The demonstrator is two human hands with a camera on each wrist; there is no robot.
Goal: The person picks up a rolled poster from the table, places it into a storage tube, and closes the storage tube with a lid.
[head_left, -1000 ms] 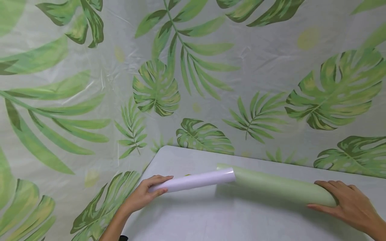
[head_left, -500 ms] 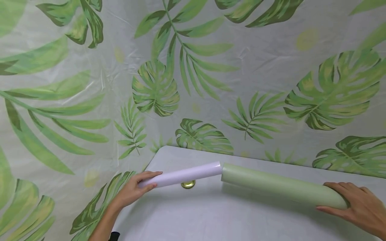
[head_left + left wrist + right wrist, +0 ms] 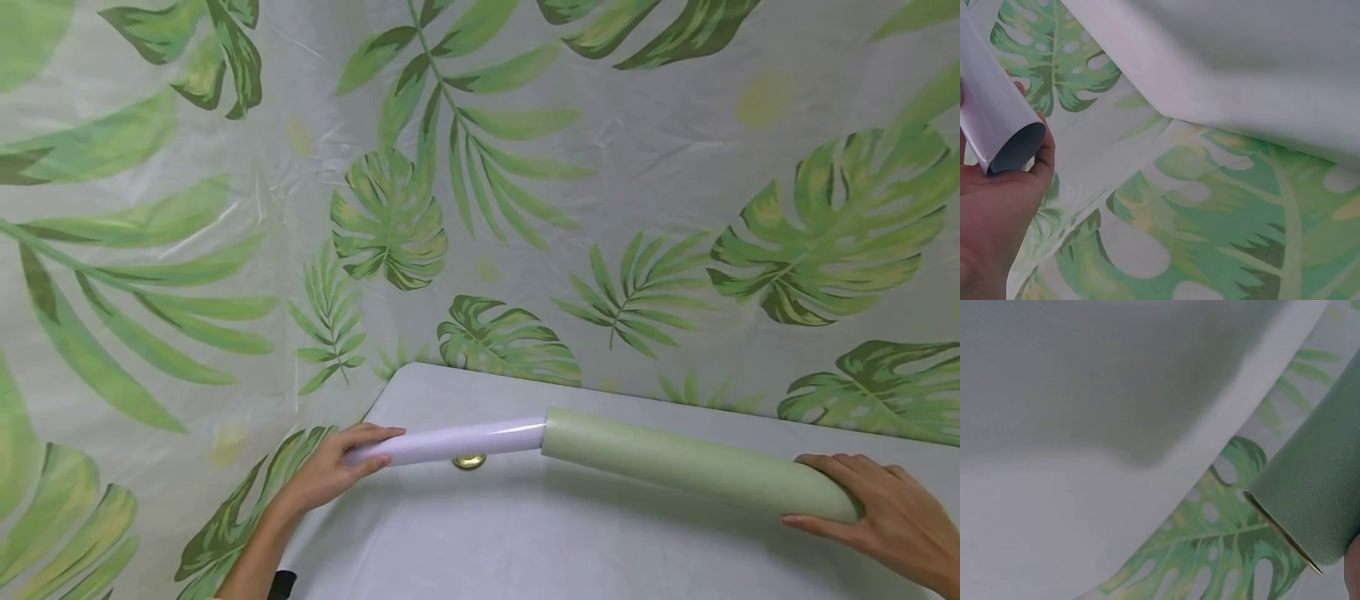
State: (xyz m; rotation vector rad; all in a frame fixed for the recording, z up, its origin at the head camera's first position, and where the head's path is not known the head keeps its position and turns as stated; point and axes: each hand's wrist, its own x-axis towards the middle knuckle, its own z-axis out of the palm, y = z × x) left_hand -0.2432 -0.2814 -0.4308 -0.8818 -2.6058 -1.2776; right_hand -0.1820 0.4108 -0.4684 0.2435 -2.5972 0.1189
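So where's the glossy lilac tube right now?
In the head view, the glossy lilac tube is left of the matte pale green tube, its right end meeting that tube's left end, its other end in the left hand.

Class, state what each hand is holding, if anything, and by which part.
The left hand grips the lilac tube at its left end; the right hand grips the pale green tube at its right end.

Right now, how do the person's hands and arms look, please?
The left hand and right hand are ungloved, with no rings visible. The left forearm looks bare; a black object appears beside it, but I cannot tell whether it is worn.
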